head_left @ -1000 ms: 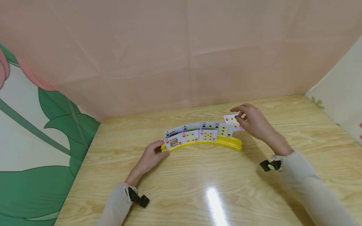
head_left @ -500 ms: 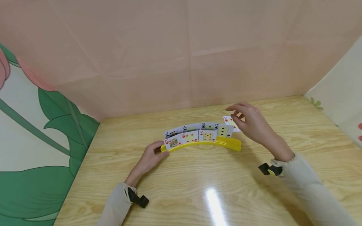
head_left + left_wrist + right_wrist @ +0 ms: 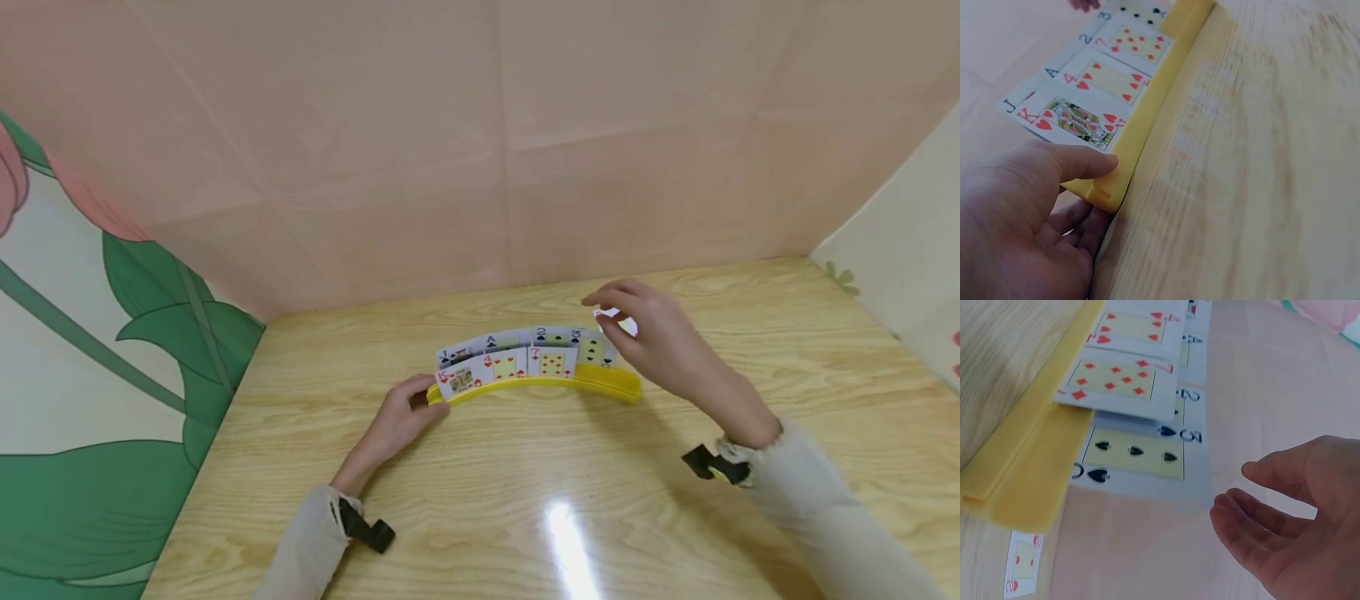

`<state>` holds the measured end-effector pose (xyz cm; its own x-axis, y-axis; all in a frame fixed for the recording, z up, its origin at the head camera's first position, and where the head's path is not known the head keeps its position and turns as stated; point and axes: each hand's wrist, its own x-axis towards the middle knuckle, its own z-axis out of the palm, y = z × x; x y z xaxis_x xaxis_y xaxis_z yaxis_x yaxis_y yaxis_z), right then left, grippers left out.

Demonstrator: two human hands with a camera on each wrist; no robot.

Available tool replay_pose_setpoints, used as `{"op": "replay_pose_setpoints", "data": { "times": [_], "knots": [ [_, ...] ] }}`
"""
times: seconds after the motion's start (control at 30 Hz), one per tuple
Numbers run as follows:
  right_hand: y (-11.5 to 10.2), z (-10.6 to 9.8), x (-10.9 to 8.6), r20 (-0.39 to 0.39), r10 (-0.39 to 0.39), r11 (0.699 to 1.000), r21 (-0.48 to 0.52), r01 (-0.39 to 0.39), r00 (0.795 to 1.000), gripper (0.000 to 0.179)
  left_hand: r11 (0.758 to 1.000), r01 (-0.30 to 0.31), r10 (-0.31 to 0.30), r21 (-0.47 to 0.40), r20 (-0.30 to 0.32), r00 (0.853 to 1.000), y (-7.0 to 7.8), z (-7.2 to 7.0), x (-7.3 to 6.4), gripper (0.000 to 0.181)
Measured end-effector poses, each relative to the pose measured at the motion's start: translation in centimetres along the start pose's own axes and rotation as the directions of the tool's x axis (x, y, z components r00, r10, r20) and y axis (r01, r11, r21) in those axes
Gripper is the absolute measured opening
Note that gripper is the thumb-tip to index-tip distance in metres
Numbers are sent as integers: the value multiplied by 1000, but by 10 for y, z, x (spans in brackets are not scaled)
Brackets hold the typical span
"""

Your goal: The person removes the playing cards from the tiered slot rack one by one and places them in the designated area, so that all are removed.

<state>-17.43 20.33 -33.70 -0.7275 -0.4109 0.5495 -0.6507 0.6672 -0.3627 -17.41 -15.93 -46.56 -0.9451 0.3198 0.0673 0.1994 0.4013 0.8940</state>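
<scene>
My left hand [image 3: 393, 421] grips the left end of a curved yellow card holder [image 3: 611, 382], thumb on its front in the left wrist view. In the front row stand the king of hearts [image 3: 1072, 119], the four of hearts [image 3: 505, 365] and the seven of diamonds [image 3: 552, 363]. Behind them are a jack, an ace [image 3: 501, 340], a two [image 3: 550, 335] and the three of spades [image 3: 1135, 453]. Near that three, my right hand [image 3: 663, 342] has thumb and fingers apart with nothing between them. A two of hearts [image 3: 1022, 565] lies on the table, mostly hidden by this hand in the head view.
The wood-grain table [image 3: 480, 500] ends at a pink cloth backdrop [image 3: 510, 167]. A wall with painted green leaves [image 3: 97, 517] rises on the left, and a pale wall [image 3: 907, 242] on the right. Each wrist wears a black camera mount [image 3: 367, 527].
My right hand has moved left from beside the two of hearts toward the top of the three of spades, covering more of the loose card. The left hand and holder stay put.
</scene>
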Motion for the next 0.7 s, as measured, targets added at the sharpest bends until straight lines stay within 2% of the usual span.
{"op": "replay_pose_setpoints", "data": {
  "times": [0.13,0.3,0.43,0.57,0.7],
  "knots": [
    [-7,4,-1,1,-15,1000,2,15,1000,26,1000,-13,13,-10,5,1000,0,0,0,34],
    [-16,10,-2,-26,-47,997,-54,46,999,25,1000,-22,22,-19,8,1000,-1,-1,0,34],
    [-22,15,-2,-23,-85,995,-61,83,996,24,1000,-19,19,-12,4,1000,-1,-1,0,34],
    [-26,20,-3,-9,-99,994,-36,99,995,22,1000,-19,19,-7,0,1000,-2,-1,0,34],
    [-28,24,-3,41,-80,997,-16,81,996,19,1000,-16,16,-6,-1,1000,-2,-2,0,35]
  ]
}}
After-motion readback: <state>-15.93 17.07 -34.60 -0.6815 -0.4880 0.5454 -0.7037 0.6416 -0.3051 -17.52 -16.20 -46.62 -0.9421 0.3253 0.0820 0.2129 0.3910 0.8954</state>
